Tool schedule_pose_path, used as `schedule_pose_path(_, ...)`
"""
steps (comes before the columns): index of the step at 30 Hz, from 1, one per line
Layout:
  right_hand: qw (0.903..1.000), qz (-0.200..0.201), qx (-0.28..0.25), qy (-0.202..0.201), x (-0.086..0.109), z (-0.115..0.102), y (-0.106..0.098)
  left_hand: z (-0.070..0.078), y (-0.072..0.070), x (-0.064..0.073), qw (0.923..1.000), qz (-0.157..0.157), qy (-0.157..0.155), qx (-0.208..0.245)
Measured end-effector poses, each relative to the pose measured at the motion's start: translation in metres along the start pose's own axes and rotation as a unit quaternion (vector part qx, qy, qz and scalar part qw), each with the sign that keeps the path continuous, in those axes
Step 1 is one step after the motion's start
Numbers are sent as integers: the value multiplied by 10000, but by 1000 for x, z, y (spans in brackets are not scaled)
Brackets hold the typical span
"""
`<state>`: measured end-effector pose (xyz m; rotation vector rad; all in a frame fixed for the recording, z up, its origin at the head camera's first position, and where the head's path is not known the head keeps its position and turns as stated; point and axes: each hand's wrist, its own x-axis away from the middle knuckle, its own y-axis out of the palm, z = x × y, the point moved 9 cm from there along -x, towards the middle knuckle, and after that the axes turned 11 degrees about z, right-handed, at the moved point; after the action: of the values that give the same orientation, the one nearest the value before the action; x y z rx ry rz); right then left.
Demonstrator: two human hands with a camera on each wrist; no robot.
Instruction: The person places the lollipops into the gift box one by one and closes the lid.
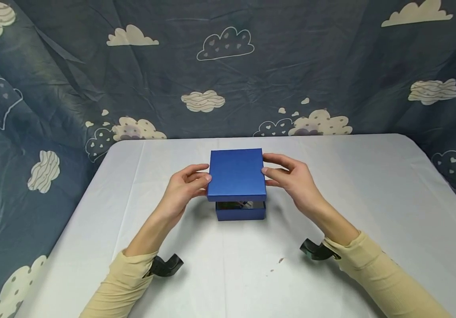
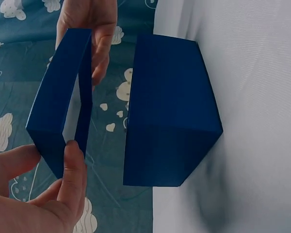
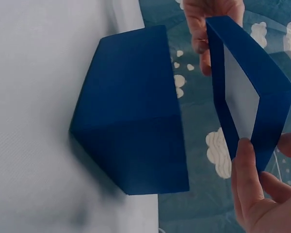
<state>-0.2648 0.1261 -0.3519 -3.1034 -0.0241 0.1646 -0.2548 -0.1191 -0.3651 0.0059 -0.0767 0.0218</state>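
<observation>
A blue square lid [image 1: 237, 174] is held up by both hands above the blue box [image 1: 241, 214]. My left hand [image 1: 182, 187] grips the lid's left side between thumb and fingers. On the opposite side, my right hand [image 1: 293, 179] pinches it the same way. A gap separates lid and box in both wrist views, where the lid's white inside [image 3: 240, 94] shows. The box stands upright on the white table. Through the gap in the head view, some small items [image 1: 237, 205] are visible inside, too covered to identify.
White cloth covers the table [image 1: 220, 269], and a few small brown specks [image 1: 281, 260] lie near its front. A dark blue curtain [image 1: 232, 75] with cloud prints hangs behind and at the sides. Black devices [image 1: 166, 265] are strapped at both wrists.
</observation>
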Motion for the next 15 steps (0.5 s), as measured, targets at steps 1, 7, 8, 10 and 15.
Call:
schedule_pose_path(1, 10000, 6, 36, 50, 0, 2, 0, -1, 1, 0, 10000, 0, 4, -73)
schedule_pose_path(7, 9987, 16, 453, 234, 2, 13, -3, -6, 5, 2, 9995, -15, 26, -306)
schedule_pose_path(8, 9984, 19, 516, 238, 3, 14, -3, -7, 6, 2, 9995, -13, 30, -322)
schedule_pose_path(10, 9979, 25, 598, 239, 3, 16, -4, -9, 7, 2, 9993, -4, 37, -365)
schedule_pose_path(15, 9963, 8, 812, 277, 4, 22, -4, -16, 9, 1, 9990, 50, 9, -436)
